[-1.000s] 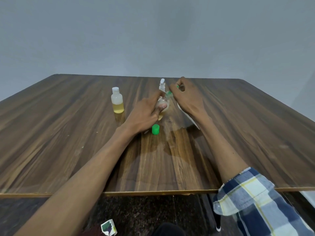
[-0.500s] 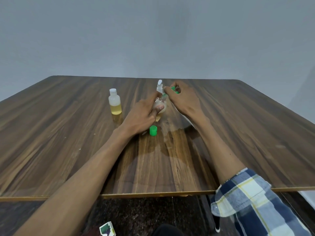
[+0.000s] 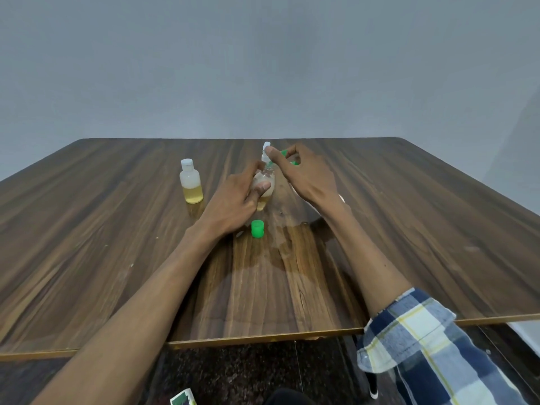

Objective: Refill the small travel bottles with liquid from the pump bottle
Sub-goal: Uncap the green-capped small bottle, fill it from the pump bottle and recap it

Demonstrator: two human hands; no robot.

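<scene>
My left hand [image 3: 233, 203] grips a small clear travel bottle [image 3: 267, 185] with a little yellow liquid, standing on the wooden table [image 3: 117, 229]. My right hand [image 3: 306, 176] pinches a green plastic piece [image 3: 287, 155] at the bottle's mouth. I cannot tell what that piece is. Just behind my fingers rises a white pump nozzle [image 3: 266, 147], its body hidden by my hands. A loose green cap [image 3: 257, 228] stands on the table near my left wrist. A second travel bottle [image 3: 191, 185], white-capped and part full of yellow liquid, stands to the left.
A wet patch [image 3: 280, 249] spreads on the wood in front of the green cap. Something white [image 3: 341, 197] peeks out under my right wrist. A small printed carton [image 3: 182, 399] lies on the dark floor below the table's near edge.
Both hands stay at the travel bottle. My right fingers have shifted slightly on the green piece, which sits a little higher above the bottle's mouth.
</scene>
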